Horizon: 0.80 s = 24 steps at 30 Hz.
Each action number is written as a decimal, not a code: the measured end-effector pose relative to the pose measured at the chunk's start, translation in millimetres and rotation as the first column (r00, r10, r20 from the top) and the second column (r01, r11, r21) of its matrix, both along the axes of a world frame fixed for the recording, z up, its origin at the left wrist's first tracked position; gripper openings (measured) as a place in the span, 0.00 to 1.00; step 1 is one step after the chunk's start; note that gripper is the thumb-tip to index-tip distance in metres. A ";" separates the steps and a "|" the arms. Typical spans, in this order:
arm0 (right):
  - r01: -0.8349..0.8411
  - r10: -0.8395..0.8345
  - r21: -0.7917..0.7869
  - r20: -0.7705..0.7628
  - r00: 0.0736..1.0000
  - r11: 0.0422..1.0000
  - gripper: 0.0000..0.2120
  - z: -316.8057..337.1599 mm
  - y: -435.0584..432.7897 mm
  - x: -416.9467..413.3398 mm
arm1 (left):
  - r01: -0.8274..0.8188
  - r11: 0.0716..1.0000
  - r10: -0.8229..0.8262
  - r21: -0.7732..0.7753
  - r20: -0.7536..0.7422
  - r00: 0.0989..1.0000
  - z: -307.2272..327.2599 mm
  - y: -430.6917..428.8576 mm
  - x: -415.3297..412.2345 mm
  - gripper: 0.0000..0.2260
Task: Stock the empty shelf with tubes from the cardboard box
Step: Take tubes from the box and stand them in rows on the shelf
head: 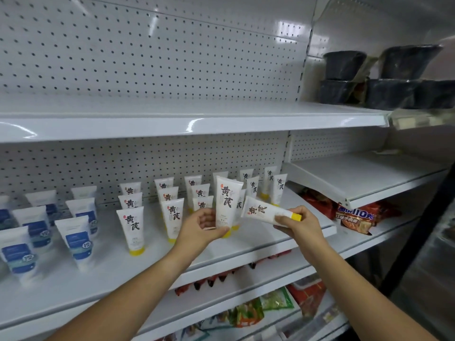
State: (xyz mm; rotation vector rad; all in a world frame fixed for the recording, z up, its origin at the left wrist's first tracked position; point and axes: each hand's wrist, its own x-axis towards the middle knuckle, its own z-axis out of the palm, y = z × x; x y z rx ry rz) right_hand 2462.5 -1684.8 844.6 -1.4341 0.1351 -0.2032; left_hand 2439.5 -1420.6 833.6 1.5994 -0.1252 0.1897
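Your left hand is clamped on the upright tube, fingers and thumb curled round its lower end just above the cap. That tube's long axis runs nearly vertical: yellow cap down, flat crimped end up, its printed face turned towards you. It leans slightly away from your palm at the top.

Your right hand pinches the second tube at its cap end, thumb and fingers closed round it so that only part of the yellow cap shows between them. This tube lies close to horizontal. Its cap sits in your grip, and its crimped end points away from that hand towards your left hand, rising a little. That end comes just beside the upright tube; you cannot tell from here whether the two touch.

Both tubes are held above the front part of the shelf. Beyond your left grip and out to its far side stand the stocked tubes of the same kind, in rows on their yellow caps. Further out on that side stand the blue-labelled tubes. Past your right grip, on a lower level, lie red snack packets.
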 end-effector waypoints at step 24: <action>-0.243 0.287 0.316 -0.098 0.953 0.917 0.18 -38.0 -84.9 98.4 | -0.245 0.966 0.248 0.077 -0.032 0.968 6.1 -116.1 35.9 0.21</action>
